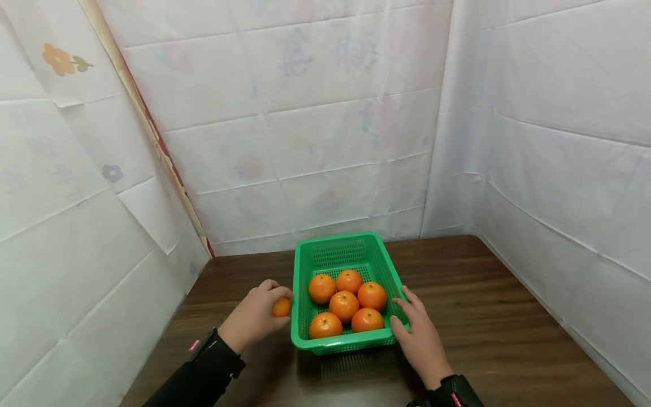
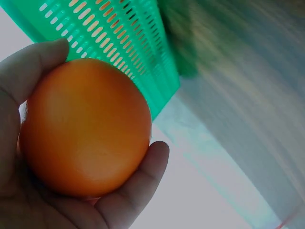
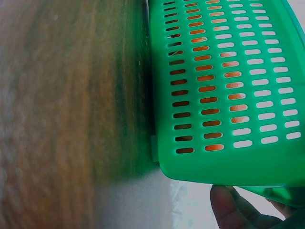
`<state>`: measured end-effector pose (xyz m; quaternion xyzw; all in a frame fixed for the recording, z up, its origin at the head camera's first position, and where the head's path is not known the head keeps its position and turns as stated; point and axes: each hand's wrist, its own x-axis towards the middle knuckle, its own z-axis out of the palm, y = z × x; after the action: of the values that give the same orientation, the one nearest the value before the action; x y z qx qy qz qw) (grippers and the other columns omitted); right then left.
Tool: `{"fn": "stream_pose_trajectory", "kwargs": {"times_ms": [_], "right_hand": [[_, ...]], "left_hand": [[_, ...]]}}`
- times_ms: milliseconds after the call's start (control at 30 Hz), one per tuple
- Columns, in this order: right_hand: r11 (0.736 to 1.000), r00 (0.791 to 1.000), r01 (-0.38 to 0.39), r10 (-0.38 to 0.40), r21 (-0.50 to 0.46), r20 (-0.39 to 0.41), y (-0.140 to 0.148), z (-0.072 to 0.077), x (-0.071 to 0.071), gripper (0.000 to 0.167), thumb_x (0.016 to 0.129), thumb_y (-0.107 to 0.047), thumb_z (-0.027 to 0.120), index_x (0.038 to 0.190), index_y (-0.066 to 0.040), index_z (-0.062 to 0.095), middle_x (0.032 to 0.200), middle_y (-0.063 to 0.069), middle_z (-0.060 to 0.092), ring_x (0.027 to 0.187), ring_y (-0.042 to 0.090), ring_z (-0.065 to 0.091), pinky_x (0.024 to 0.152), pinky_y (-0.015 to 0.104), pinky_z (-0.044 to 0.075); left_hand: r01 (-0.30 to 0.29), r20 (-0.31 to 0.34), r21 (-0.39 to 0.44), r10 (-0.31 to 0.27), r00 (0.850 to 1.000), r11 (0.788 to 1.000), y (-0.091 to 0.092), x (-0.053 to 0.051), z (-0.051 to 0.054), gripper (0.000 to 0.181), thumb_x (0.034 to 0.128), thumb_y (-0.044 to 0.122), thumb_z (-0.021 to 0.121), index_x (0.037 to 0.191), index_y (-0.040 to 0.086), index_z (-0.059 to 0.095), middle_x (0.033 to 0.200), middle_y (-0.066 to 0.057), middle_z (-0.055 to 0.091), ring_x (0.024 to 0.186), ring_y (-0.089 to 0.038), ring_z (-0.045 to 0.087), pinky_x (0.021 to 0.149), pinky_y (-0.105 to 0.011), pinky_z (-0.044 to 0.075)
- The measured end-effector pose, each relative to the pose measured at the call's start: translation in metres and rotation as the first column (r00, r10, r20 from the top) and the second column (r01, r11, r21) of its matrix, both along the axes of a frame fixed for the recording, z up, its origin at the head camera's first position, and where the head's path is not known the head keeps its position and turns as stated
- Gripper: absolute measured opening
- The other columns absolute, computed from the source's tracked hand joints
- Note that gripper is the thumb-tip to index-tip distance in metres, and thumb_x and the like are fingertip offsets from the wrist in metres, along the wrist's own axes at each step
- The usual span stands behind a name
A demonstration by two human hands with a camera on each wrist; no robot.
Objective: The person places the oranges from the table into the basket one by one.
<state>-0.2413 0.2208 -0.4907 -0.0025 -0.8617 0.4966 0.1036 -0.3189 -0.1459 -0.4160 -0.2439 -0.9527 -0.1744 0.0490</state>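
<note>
In the head view my left hand [image 1: 259, 314] grips an orange [image 1: 281, 307] just outside the left wall of a green plastic basket [image 1: 330, 342]. The left wrist view shows that orange [image 2: 86, 129] large and round, with thumb and fingers curved about its sides and the perforated basket wall [image 2: 157, 81] behind it. My right hand [image 1: 422, 339] holds the basket's rim at its near right corner. In the right wrist view fingertips [image 3: 224, 198] touch the basket's edge [image 3: 257, 171]; the rest of that hand is partly hidden. Several oranges [image 1: 343, 306] lie inside the basket, toward its near end.
The basket stands on a dark brown wooden table [image 1: 483, 305]. White sheeting [image 1: 315, 135] covers the wall behind the table and both sides. A strip of wood-coloured edging [image 1: 147, 127] runs down at the back left.
</note>
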Motion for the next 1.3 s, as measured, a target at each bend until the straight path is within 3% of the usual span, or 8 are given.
{"fn": "stream_pose_trajectory", "kwargs": {"times_ms": [200,333,500,733,1133,1300], "right_hand": [[1.0,1.0,0.011,-0.011,0.0,-0.017,-0.001,-0.003,0.0,0.044,0.108,-0.025,0.061,0.149,-0.009,0.061,0.178,0.004,0.025,0.159,0.039,0.035,0.124,0.072,0.043],[1.0,0.999,0.018,-0.018,0.002,-0.036,-0.002,-0.003,0.0,0.043,0.108,-0.024,0.061,0.148,-0.008,0.061,0.178,0.005,0.025,0.159,0.04,0.036,0.122,0.072,0.044],[1.0,0.999,0.017,-0.017,0.008,-0.034,-0.002,-0.002,0.0,0.043,0.108,-0.024,0.061,0.148,-0.009,0.061,0.177,0.004,0.025,0.159,0.039,0.035,0.124,0.072,0.043],[1.0,0.999,0.018,-0.017,0.012,-0.041,-0.002,-0.001,0.0,0.043,0.108,-0.024,0.061,0.148,-0.009,0.061,0.177,0.005,0.026,0.159,0.04,0.035,0.124,0.072,0.043],[1.0,0.999,0.014,-0.014,0.002,-0.032,-0.002,-0.001,-0.001,0.044,0.108,-0.025,0.061,0.148,-0.008,0.061,0.177,0.006,0.026,0.16,0.04,0.033,0.125,0.072,0.042],[1.0,0.999,0.021,-0.021,0.004,-0.038,-0.002,-0.002,-0.001,0.044,0.108,-0.024,0.061,0.148,-0.007,0.061,0.177,0.007,0.027,0.159,0.04,0.035,0.123,0.072,0.044]], "left_hand": [[0.043,-0.05,-0.05,-0.046,0.998,0.998,0.005,0.0,0.014,0.039,0.0837,0.023,0.093,0.119,0.022,0.076,0.117,-0.002,0.062,0.093,-0.017,0.057,0.074,-0.025,0.06],[0.073,-0.05,-0.045,-0.075,0.996,0.996,0.009,-0.003,0.022,0.042,0.0843,0.023,0.093,0.122,0.022,0.076,0.12,-0.004,0.062,0.094,-0.017,0.057,0.074,-0.024,0.059],[0.09,-0.032,-0.035,-0.091,0.995,0.995,0.019,-0.006,0.025,0.041,0.085,0.024,0.092,0.123,0.024,0.075,0.125,-0.005,0.061,0.095,-0.017,0.057,0.073,-0.021,0.058],[0.102,-0.069,-0.057,-0.106,0.992,0.993,0.032,-0.009,0.03,0.041,0.0854,0.024,0.092,0.123,0.024,0.075,0.122,-0.005,0.062,0.095,-0.019,0.055,0.073,-0.024,0.056],[0.163,-0.019,-0.054,-0.164,0.986,0.985,0.039,-0.022,0.035,0.041,0.0889,0.021,0.088,0.127,0.017,0.074,0.121,-0.006,0.061,0.09,-0.016,0.054,0.069,-0.022,0.052],[0.14,0.075,-0.015,-0.139,0.988,0.99,0.042,-0.033,0.037,0.039,0.0925,0.025,0.085,0.129,0.021,0.072,0.126,-0.006,0.058,0.093,-0.016,0.056,0.073,-0.025,0.054]]}}
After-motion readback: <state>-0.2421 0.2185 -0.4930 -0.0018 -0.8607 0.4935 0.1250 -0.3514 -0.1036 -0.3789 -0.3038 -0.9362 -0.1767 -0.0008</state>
